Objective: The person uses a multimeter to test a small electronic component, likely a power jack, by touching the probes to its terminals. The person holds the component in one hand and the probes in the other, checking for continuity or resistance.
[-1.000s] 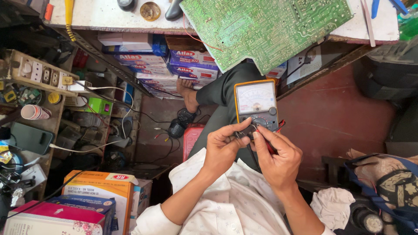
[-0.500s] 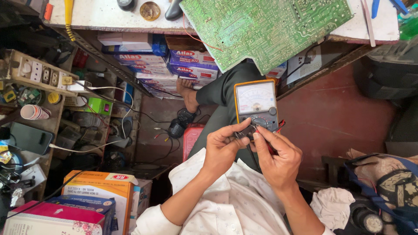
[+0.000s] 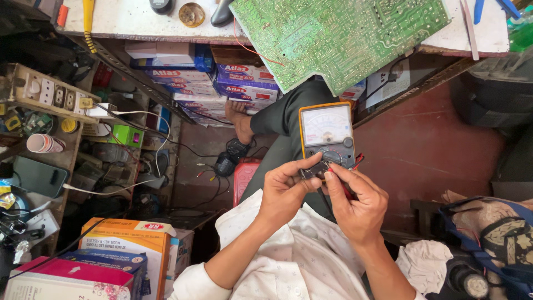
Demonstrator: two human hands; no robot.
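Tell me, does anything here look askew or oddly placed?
The green circuit board juts past the workbench edge, tilted, partly unsupported. The multimeter rests on the person's lap, not the bench.

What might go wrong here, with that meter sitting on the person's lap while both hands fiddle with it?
The analog multimeter rests on the person's thigh, not on a flat surface, so it could slide off to the floor. Both the left hand and the right hand pinch at its lower edge, where a small dark part sits; a slip might drop it among the clutter below. The green circuit board overhangs the bench edge above the lap and may tip if knocked.
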